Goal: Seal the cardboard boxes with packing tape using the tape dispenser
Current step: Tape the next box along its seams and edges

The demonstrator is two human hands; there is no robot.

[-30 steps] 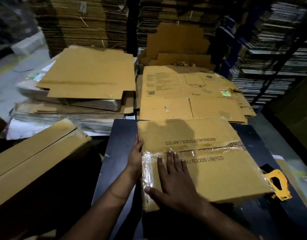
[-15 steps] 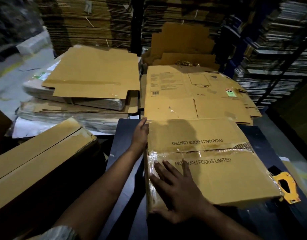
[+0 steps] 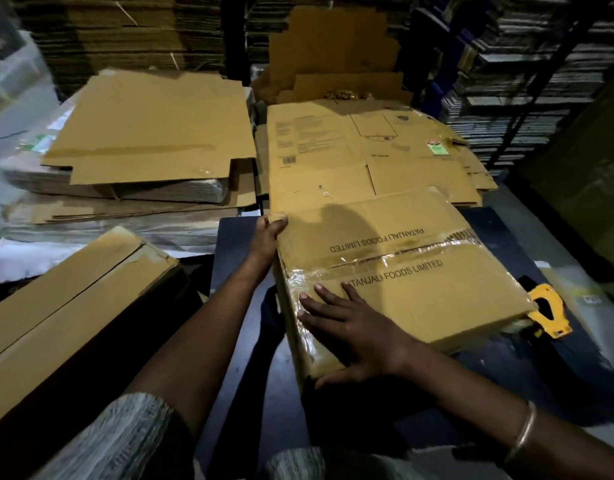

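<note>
A brown cardboard box [image 3: 419,292] printed "PATANJALI FOODS LIMITED" lies on a dark table [image 3: 243,258], with clear packing tape [image 3: 402,256] along its centre seam and over its left edge. My left hand [image 3: 269,232] grips the box's far left corner, fingers curled over the edge. My right hand [image 3: 350,332] lies flat with spread fingers on the near left part of the lid, thumb down the front side. A yellow tape dispenser [image 3: 549,311] sticks out from behind the box's right corner, partly hidden.
A long closed carton [image 3: 66,306] lies at the left. Flattened cardboard sheets are piled behind the table at left [image 3: 149,133] and centre [image 3: 367,154]. Tall stacks of cardboard and shelving fill the back and right.
My left hand slid along the box's left edge from beside the seam to the far corner and now grips it. My right hand moved slightly nearer the front corner.
</note>
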